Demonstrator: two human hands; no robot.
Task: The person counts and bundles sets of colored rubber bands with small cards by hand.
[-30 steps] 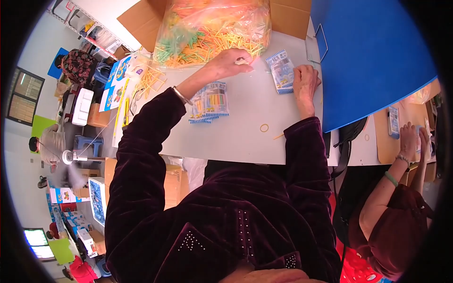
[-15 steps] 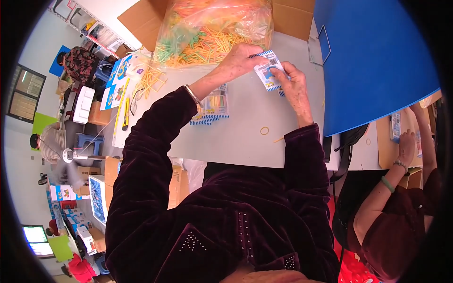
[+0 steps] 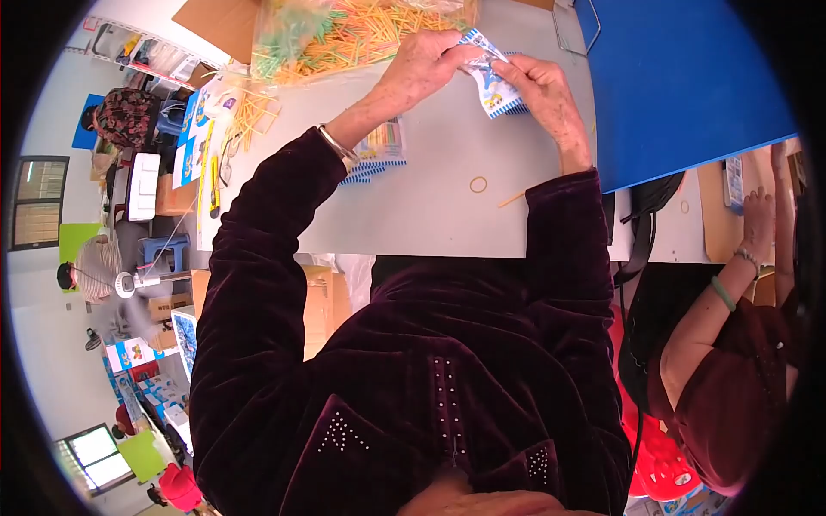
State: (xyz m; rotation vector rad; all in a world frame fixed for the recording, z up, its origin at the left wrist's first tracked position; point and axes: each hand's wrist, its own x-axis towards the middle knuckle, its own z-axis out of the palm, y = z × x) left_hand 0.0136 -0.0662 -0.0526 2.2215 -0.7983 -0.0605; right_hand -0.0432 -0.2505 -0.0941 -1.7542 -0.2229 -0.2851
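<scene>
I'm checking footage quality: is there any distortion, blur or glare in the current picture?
Head view: black, rounded borders and wide-angle bowing; head view: the fan has smeared blades, the lower-left window washes out; head view: fine print on the held packet is unreadable.

Glossy plastic-looking packet [image 3: 490,89] at the left hand [image 3: 423,65], shiny metal bangle [image 3: 336,144] behind that hand, velvety sleeve [image 3: 265,211] further back, smooth matt counter [image 3: 439,211] below!

Tabletop [image 3: 437,193]: lying open between packet pile [image 3: 383,153] and rubber band [image 3: 478,192]. Blue panel [image 3: 688,86]: blocking the right. Stick-filled bag [image 3: 366,39]: barring the far side.
</scene>
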